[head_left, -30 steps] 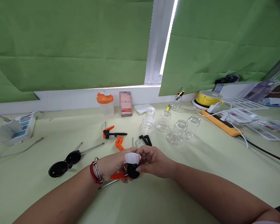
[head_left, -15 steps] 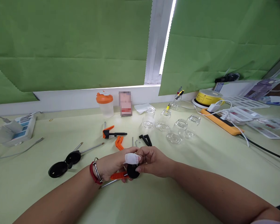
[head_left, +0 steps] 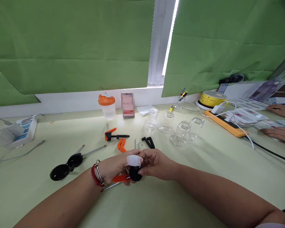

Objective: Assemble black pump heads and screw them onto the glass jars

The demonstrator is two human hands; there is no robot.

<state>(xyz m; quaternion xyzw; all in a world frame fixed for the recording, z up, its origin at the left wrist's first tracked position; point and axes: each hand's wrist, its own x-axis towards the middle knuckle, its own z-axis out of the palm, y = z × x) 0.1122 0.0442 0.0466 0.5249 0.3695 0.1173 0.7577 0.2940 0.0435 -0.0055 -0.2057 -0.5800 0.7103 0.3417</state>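
Observation:
My left hand [head_left: 120,164], with a white wrap on its thumb, is closed around an assembly with a black round part [head_left: 135,174], an orange handle [head_left: 121,178] and a metal rod [head_left: 111,186]. My right hand [head_left: 155,164] pinches at the same black part, its fingertips touching my left thumb. Left of my hands lie two joined black discs [head_left: 67,166] with metal rods. Beyond my hands are an orange and black clamp-like piece [head_left: 111,136], an orange bent part [head_left: 121,145] and black angled parts [head_left: 148,142].
Several clear glass jars [head_left: 178,134] stand to the right of centre. Behind are an orange-lidded cup [head_left: 107,107] and a phone-like item [head_left: 127,106]. Power strips [head_left: 223,123] with cables lie at both sides. Another person's hands [head_left: 281,133] rest at far right.
Another person's hands have come further into view at the far right. My own hands have hardly moved and keep their hold on the black part.

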